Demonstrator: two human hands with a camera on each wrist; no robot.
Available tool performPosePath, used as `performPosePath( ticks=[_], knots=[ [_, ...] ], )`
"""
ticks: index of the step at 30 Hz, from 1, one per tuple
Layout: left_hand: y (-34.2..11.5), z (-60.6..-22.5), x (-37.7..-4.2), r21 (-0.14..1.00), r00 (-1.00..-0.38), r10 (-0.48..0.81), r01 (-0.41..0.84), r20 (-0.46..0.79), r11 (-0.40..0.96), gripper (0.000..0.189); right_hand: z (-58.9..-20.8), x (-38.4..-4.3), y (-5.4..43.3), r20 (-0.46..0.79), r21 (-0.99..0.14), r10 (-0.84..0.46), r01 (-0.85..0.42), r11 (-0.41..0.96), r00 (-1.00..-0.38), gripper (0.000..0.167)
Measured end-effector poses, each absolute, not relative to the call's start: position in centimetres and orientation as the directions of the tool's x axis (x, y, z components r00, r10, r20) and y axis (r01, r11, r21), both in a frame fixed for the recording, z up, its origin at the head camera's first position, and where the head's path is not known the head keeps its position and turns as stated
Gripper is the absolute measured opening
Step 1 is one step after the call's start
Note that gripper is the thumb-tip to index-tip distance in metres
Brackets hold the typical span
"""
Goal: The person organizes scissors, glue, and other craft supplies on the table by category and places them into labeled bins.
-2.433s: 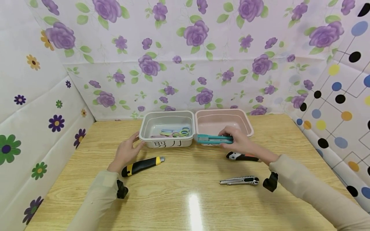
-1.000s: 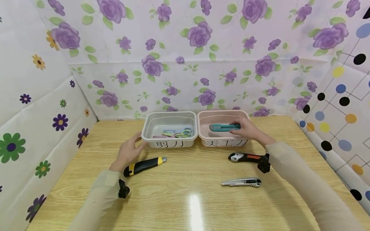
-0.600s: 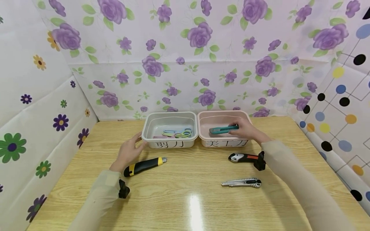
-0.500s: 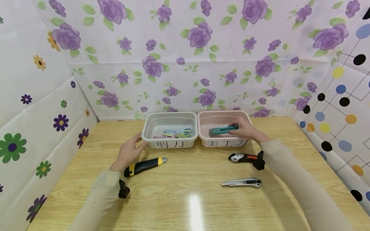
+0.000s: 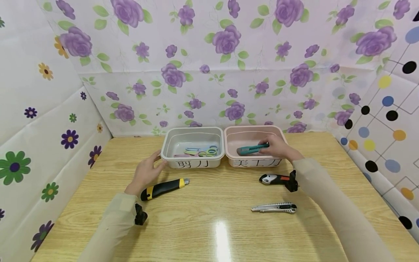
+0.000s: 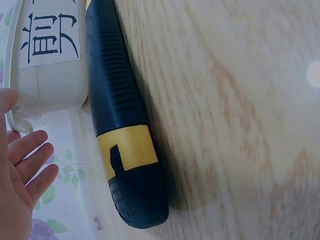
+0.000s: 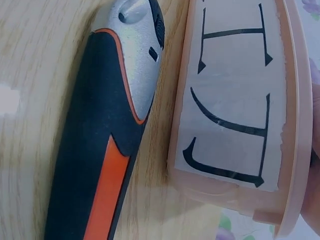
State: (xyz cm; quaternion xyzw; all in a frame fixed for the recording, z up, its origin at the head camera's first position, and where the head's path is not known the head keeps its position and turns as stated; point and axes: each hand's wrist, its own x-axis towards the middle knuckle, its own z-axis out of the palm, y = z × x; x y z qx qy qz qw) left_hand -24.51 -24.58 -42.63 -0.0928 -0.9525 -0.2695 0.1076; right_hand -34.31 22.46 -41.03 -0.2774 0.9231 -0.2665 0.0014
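My right hand [image 5: 277,146] pinches one end of a teal utility knife [image 5: 252,149], which slants low inside the pink basket [image 5: 235,134]. In the right wrist view, that basket's labelled front [image 7: 235,192] hides the knife and most of the hand. My left hand [image 5: 145,173] has its fingertips at the left end of the grey-white basket [image 5: 214,162]. Its fingers [image 6: 32,162] are loosely extended in the left wrist view and hold nothing. Several pairs of colourful scissors [image 5: 203,151] lie in the grey-white basket.
A black-and-yellow utility knife [image 5: 164,188] lies beside the left hand. A black utility knife with silver and orange parts [image 5: 274,179] is in front of the pink basket, under the right wrist. Nearer the person lies a silver utility knife [image 5: 274,207]. Patterned cloth walls enclose the wooden table [image 5: 196,218].
My right hand has carried the teal utility knife from above the pink basket's front rim down into it, then tilted it with the left end lower. My left hand has stayed in place.
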Motion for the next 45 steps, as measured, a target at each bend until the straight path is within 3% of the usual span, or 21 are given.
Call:
performPosePath(
  ticks=[12,37,45],
  knots=[
    [-24.54,-42.67,-24.56,0.495,-0.961,0.117,0.232,0.251,0.837,0.056,-41.31,-34.75,22.71,0.141,-0.481,-0.508,-0.507,0.715,-0.850,0.028],
    [-24.71,-42.77,-24.54,0.507,-0.962,0.107,0.224,0.249,0.832,0.056,-41.44,-35.13,22.40,0.165,-0.445,-0.527,-0.539,0.715,-0.834,0.024],
    [-24.77,-42.87,-24.64,0.503,-0.966,0.106,0.214,0.235,0.837,0.056,-40.61,-34.87,22.53,0.178,-0.509,-0.518,-0.529,0.679,-0.836,0.034]
  ],
)
